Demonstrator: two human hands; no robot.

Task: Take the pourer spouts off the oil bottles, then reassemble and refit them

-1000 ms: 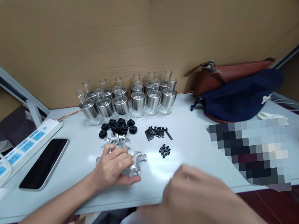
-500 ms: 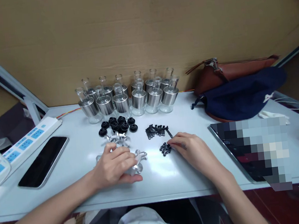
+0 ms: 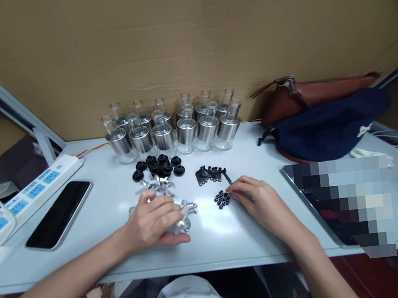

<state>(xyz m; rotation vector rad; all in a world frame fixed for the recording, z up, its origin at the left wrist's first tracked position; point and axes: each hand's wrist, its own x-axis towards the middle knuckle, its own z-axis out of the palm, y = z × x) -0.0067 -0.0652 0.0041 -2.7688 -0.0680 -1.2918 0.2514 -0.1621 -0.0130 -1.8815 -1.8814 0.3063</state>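
My left hand (image 3: pixel 158 217) is low over shiny silver metal parts (image 3: pixel 184 224), its thumb stretched out and its fingers spread and bent; it covers some of them. Fingertips pressed together, my right hand (image 3: pixel 257 197) touches the right edge of a small heap of black rings (image 3: pixel 221 199); anything in the pinch is too small to tell. A thin black strip (image 3: pixel 228 178) runs down to its fingers from a group of short black pieces (image 3: pixel 207 174). More silver parts (image 3: pixel 160 187) lie beyond my left hand, just in front of several round black stoppers (image 3: pixel 163 166).
Rows of glass bottles with metal bands (image 3: pixel 186 131) stand at the back. On the left are a phone (image 3: pixel 60 215) and a power strip (image 3: pixel 35 192). A dark blue bag (image 3: pixel 324 126), a brown bag (image 3: pixel 335 91) and a partly blurred tablet (image 3: pixel 314 203) are on the right.
The camera view has shifted slightly, so the table items appear a little further right. Both hands keep nearly the same pose and place beside the parts.
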